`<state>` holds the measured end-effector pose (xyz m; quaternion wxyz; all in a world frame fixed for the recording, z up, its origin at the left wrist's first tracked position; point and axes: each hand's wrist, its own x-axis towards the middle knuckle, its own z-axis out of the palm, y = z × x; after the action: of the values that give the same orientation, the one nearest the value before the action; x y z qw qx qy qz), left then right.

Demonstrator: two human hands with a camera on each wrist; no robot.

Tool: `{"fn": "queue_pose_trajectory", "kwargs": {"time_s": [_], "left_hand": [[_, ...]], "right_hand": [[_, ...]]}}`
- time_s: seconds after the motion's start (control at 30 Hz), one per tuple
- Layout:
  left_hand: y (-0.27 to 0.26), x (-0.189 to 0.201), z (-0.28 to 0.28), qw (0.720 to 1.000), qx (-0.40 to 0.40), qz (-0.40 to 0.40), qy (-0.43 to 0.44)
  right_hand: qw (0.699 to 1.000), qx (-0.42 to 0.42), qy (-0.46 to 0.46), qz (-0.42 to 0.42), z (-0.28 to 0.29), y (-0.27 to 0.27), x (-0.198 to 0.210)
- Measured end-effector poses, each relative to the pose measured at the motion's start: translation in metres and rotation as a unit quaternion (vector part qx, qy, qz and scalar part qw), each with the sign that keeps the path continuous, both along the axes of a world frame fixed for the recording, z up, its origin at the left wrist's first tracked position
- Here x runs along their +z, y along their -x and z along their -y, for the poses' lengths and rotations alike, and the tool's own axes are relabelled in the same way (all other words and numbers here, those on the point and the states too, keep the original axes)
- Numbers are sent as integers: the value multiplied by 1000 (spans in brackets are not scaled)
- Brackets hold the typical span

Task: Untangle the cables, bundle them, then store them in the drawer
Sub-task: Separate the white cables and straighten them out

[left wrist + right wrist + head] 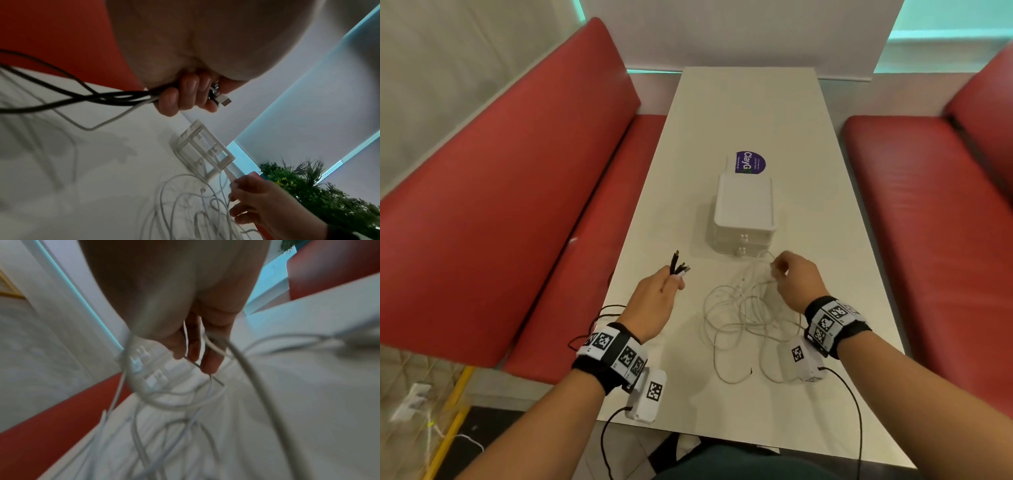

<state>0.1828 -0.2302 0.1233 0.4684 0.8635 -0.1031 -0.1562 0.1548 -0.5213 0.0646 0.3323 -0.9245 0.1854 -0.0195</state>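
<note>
My left hand [671, 281] [191, 95] grips a bunch of cable ends [678, 267], mostly black with one white plug [224, 101] sticking out; the black cables [68, 95] trail back past my wrist and over the table's left edge. A tangle of white cables [739, 318] [164, 402] lies on the table between my hands. My right hand [779, 270] [199, 356] pinches a white cable lifted from that tangle, just in front of the white drawer unit [744, 216] [203, 151]. Its two drawers look closed.
The white table [825, 240] runs away from me between two red benches [500, 205] [928, 212]. A purple sticker [750, 162] lies behind the drawer unit. A green plant [308, 186] shows in the left wrist view.
</note>
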Motion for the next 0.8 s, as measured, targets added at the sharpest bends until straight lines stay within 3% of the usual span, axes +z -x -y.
{"fn": "queue_pose_trajectory", "kwargs": {"time_s": [0.13, 0.23, 0.3, 0.37, 0.43, 0.57, 0.7, 0.8], "left_hand": [[-4, 6, -5, 999, 17, 33, 30], [-4, 11, -3, 997, 21, 42, 55], [-3, 13, 1, 997, 19, 55, 51], [-4, 10, 5, 998, 12, 51, 45], [-2, 7, 11, 997, 11, 27, 65], [2, 3, 27, 984, 39, -67, 160], [7, 7, 43, 955, 40, -135, 262], [11, 11, 51, 946, 28, -148, 285]], "right_hand": [[973, -58, -32, 222, 1, 6, 50], [945, -12, -27, 325, -10, 20, 83], [962, 71, 8, 262, -16, 27, 90], [979, 170, 47, 103, -22, 31, 86], [976, 213, 38, 7, -30, 34, 79], [978, 191, -78, 6, -50, 35, 82], [955, 154, -253, 5, -63, 28, 100], [945, 142, -292, 41, -65, 24, 106]]}}
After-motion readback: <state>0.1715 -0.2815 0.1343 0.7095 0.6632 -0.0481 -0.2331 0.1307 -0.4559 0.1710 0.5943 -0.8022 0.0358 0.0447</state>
